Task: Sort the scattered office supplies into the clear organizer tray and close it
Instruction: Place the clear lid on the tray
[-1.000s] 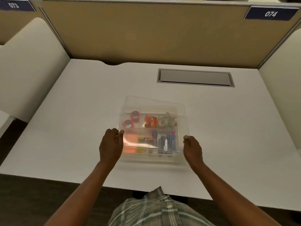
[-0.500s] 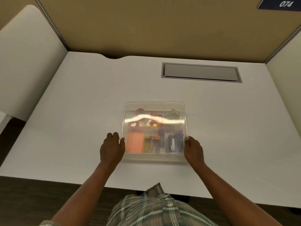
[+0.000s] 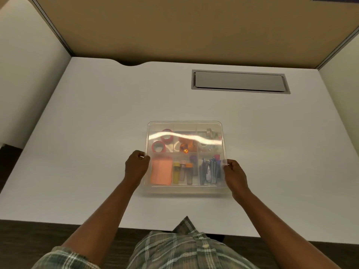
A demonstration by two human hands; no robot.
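Note:
The clear organizer tray [image 3: 184,188] sits on the white desk in front of me, with its clear lid [image 3: 184,126] lying flat on top. Through the lid I see red tape rolls [image 3: 158,146], an orange sticky-note pad [image 3: 161,171], small tubes [image 3: 182,171] and blue clips [image 3: 210,170] in separate compartments. My left hand [image 3: 136,166] grips the lid's left edge with curled fingers. My right hand [image 3: 234,172] pinches the lid's right edge.
A grey cable hatch [image 3: 240,81] is set into the white desk [image 3: 97,133] at the back right. Tan partition walls [image 3: 174,26] close off the back and sides. The desk's front edge runs just above my plaid shirt [image 3: 184,247].
The lid, tilted up at the back a second ago, has come down flat onto the tray. Both hands stay at its side edges and have slid slightly nearer to me.

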